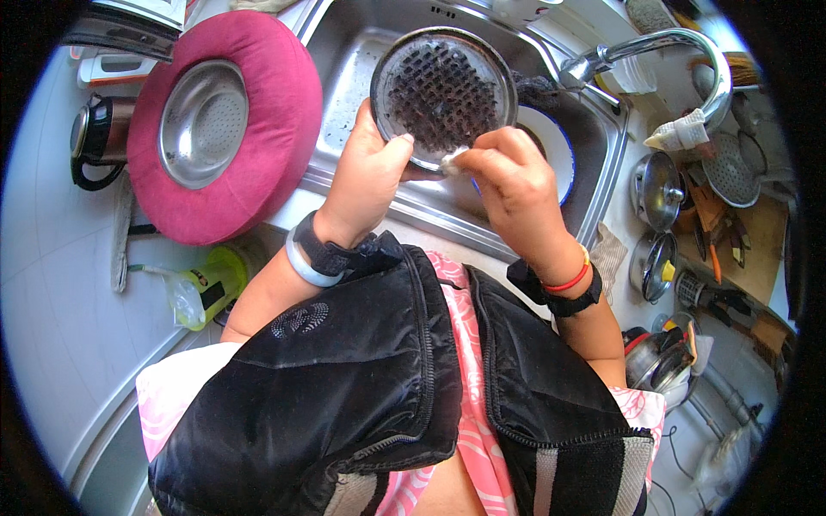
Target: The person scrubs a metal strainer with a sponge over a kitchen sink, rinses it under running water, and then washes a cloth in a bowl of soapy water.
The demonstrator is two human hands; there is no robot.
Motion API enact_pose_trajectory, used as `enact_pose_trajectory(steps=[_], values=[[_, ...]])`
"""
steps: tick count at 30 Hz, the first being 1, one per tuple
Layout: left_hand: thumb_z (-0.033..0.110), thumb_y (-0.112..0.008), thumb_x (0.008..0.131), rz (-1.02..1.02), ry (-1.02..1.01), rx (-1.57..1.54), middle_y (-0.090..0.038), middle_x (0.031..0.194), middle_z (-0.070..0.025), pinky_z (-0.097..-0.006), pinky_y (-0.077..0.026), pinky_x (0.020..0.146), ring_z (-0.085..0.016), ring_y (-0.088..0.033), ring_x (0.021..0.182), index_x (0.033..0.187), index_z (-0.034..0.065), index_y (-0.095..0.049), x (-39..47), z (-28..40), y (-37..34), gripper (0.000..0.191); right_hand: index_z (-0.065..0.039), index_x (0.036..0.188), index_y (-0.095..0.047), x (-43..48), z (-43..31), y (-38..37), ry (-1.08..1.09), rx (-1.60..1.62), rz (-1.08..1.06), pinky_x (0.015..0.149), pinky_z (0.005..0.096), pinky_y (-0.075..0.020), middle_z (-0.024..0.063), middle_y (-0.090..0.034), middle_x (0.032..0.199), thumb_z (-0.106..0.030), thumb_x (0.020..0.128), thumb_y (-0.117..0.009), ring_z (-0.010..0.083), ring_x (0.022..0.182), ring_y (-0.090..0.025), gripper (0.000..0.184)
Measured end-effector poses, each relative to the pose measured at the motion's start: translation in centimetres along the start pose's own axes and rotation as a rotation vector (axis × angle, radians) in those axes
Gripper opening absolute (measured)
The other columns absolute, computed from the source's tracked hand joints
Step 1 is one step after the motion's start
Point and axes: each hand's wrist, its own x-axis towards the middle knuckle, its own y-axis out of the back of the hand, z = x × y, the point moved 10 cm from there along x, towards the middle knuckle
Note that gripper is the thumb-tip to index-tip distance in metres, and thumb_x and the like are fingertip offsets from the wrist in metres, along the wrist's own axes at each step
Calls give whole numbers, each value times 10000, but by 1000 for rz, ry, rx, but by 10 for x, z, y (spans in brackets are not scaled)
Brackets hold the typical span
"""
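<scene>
Over the steel sink point(348, 116), my left hand point(368, 174) grips the lower left rim of a round metal pan-like piece point(445, 97), tilted towards me. Its inside has a dark, crusted, patterned middle. My right hand point(516, 180) pinches a small whitish wad point(452, 160) against the lower rim; what the wad is made of I cannot tell. Behind my right hand, in the sink, a white enamel basin point(558, 151) with a blue rim is partly hidden.
A chrome faucet point(645, 45) arches at the right, its spout wrapped in cloth. A steel colander point(203, 122) rests on a magenta round cushion point(284, 109) at the left. Pot lids point(655, 193) stand right of the sink; a dark kettle point(106, 138) is far left.
</scene>
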Motion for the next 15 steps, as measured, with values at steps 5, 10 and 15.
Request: enact_pose_trajectory(steps=[5, 10, 15], values=[[-63, -367, 919, -11, -17, -35, -561, 1239, -162, -361, -624, 801, -259, -648, 1053, 1359, 16, -344, 0, 3, 2, 447, -14, 1006, -625, -15, 37, 22, -384, 508, 158, 693, 268, -518, 102, -642, 1004, 45, 902, -576, 167, 858, -641, 129], [-64, -352, 913, -14, 16, -70, -552, 1259, -173, -403, -631, 800, -288, -648, 1062, 1364, 11, -335, 3, 3, 3, 458, -15, 1157, -549, -28, 58, 42, -457, 797, 294, 746, 228, -531, 93, -593, 1112, 54, 945, -514, 115, 923, -597, 225], [-61, -346, 905, -8, 20, -95, -541, 1274, -186, -419, -632, 802, -301, -641, 1079, 1369, 9, -331, 5, 5, 5, 469, -6, 1208, -587, -31, 70, 48, -497, 647, 259, 767, 222, -532, 58, -552, 1116, 90, 899, -530, 106, 958, -578, 328]])
